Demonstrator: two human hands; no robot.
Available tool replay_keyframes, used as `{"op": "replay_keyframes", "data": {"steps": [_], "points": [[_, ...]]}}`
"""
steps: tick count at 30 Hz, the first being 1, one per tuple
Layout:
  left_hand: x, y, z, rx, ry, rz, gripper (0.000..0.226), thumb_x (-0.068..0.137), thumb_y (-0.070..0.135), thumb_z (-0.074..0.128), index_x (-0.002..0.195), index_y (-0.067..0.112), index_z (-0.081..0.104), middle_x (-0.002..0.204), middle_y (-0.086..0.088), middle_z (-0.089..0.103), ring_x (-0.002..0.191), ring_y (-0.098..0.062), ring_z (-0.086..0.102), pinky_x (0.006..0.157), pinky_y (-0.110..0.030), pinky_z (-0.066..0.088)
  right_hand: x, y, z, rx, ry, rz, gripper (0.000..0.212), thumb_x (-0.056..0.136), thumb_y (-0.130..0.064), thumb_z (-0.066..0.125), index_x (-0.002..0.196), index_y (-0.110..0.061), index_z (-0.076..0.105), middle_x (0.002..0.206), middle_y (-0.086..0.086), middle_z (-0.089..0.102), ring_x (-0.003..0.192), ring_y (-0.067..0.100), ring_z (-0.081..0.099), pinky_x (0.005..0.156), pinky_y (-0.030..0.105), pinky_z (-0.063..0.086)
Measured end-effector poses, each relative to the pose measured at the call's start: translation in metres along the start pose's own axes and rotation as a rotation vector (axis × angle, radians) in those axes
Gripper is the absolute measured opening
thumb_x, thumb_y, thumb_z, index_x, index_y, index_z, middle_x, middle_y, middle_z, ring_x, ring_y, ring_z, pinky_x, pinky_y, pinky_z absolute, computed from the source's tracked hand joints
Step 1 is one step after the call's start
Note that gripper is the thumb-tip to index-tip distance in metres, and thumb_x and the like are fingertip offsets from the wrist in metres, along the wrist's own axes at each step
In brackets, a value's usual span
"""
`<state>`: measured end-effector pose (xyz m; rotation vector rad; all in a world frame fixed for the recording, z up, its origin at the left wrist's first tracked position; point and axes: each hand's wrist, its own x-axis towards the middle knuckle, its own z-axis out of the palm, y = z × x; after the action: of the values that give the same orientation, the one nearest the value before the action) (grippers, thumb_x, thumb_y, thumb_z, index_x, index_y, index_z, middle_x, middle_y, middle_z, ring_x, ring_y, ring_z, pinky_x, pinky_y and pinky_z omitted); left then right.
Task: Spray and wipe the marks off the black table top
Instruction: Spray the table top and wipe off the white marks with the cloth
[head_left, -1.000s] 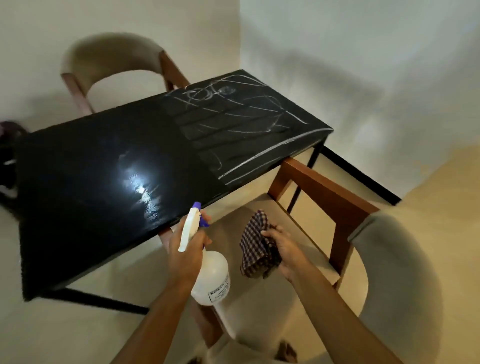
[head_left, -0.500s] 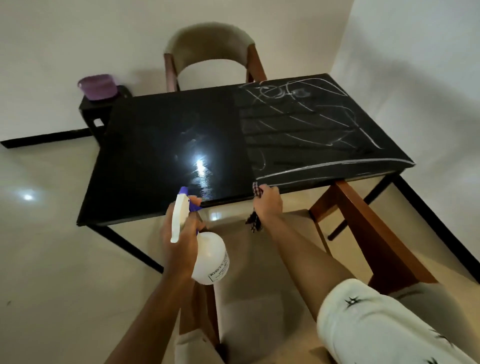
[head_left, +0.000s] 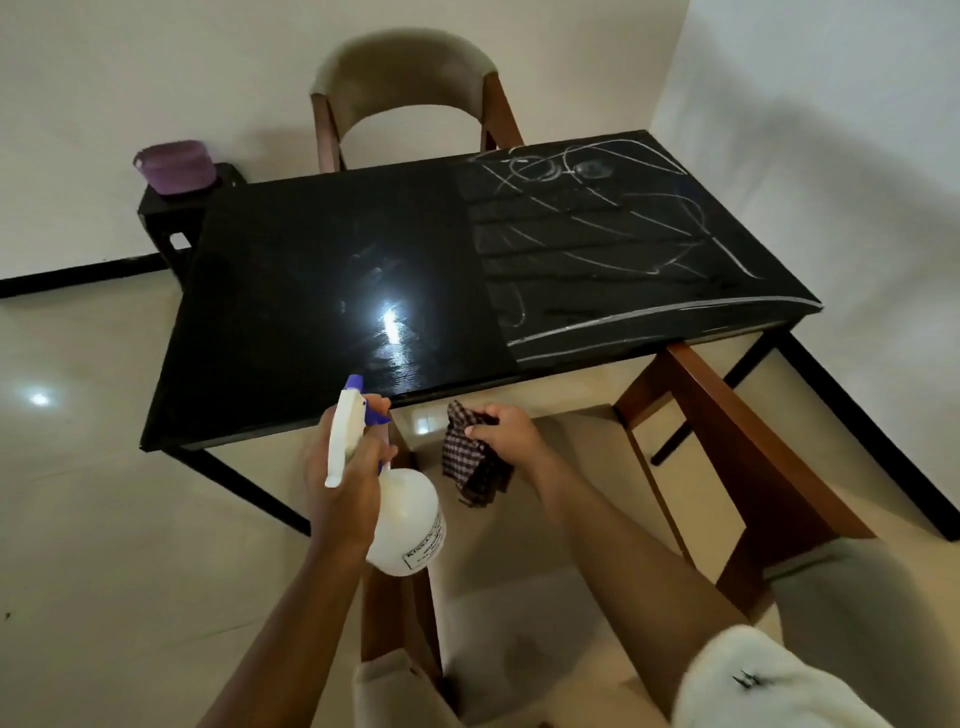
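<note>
The black table top (head_left: 291, 291) is glossy on its left half, with a bright light glare near the front. White chalk-like marks (head_left: 597, 223) cover its right half. My left hand (head_left: 345, 467) grips a white spray bottle (head_left: 402, 519) with a purple nozzle, held just below the table's near edge, nozzle toward the table. My right hand (head_left: 506, 436) pinches a dark checked cloth (head_left: 470, 462), which hangs down below the near edge, off the table.
A wooden chair (head_left: 727, 467) with a beige seat stands between me and the table. A second chair (head_left: 405, 88) stands at the far side. A purple bowl (head_left: 176, 166) sits on a small black stand at the far left. Walls close in behind and to the right.
My right hand has dropped from the table's near edge and pulled back with the cloth. The view has shifted a little; the left hand keeps the bottle in the same place.
</note>
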<state>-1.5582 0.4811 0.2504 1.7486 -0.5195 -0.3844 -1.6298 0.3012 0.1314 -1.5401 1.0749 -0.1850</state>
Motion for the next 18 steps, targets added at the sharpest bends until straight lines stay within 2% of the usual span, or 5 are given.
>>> {"op": "replay_keyframes", "data": {"steps": [4, 9, 15, 17, 18], "points": [[-0.023, 0.013, 0.037, 0.071, -0.171, -0.021, 0.03, 0.075, 0.023, 0.059, 0.099, 0.04, 0.056, 0.098, 0.004, 0.06, 0.09, -0.018, 0.06, 0.079, -0.038, 0.054, -0.054, 0.023, -0.068, 0.538, 0.049, 0.195, 0.027, 0.088, -0.01, 0.064, 0.114, -0.01, 0.064, 0.111, 0.011, 0.067, 0.1, 0.026, 0.064, 0.084, 0.038, 0.054], [-0.057, 0.028, 0.119, 0.227, -0.372, 0.038, 0.05, 0.085, -0.001, 0.064, 0.09, 0.045, 0.043, 0.086, 0.013, 0.051, 0.076, -0.007, 0.052, 0.067, -0.022, 0.043, -0.095, 0.027, -0.174, 0.894, 0.098, 0.221, 0.015, 0.089, -0.016, 0.063, 0.1, -0.006, 0.065, 0.101, 0.014, 0.071, 0.097, 0.028, 0.065, 0.081, 0.038, 0.053], [-0.092, 0.049, 0.241, 0.261, -0.263, 0.022, 0.049, 0.086, 0.001, 0.064, 0.091, 0.045, 0.042, 0.09, 0.015, 0.051, 0.081, -0.005, 0.052, 0.067, -0.022, 0.042, -0.096, 0.043, -0.31, 1.06, -0.123, 0.191, 0.012, 0.09, -0.009, 0.059, 0.096, -0.003, 0.067, 0.093, 0.014, 0.071, 0.095, 0.028, 0.063, 0.099, 0.045, 0.044], [-0.099, 0.059, 0.274, 0.227, -0.193, -0.007, 0.037, 0.087, 0.002, 0.061, 0.097, 0.037, 0.053, 0.087, 0.008, 0.054, 0.079, -0.01, 0.054, 0.064, -0.021, 0.041, -0.101, 0.05, -0.34, 1.048, -0.149, 0.175, 0.013, 0.089, -0.002, 0.056, 0.099, -0.003, 0.064, 0.099, 0.015, 0.068, 0.095, 0.028, 0.062, 0.096, 0.042, 0.047], [-0.101, 0.065, 0.29, 0.229, -0.169, 0.004, 0.029, 0.087, 0.001, 0.06, 0.1, 0.026, 0.058, 0.085, 0.006, 0.055, 0.077, -0.012, 0.055, 0.061, -0.018, 0.04, -0.102, 0.056, -0.354, 1.038, -0.155, 0.157, 0.016, 0.089, 0.001, 0.054, 0.102, -0.003, 0.063, 0.097, 0.015, 0.068, 0.09, 0.026, 0.064, 0.087, 0.038, 0.052]]}}
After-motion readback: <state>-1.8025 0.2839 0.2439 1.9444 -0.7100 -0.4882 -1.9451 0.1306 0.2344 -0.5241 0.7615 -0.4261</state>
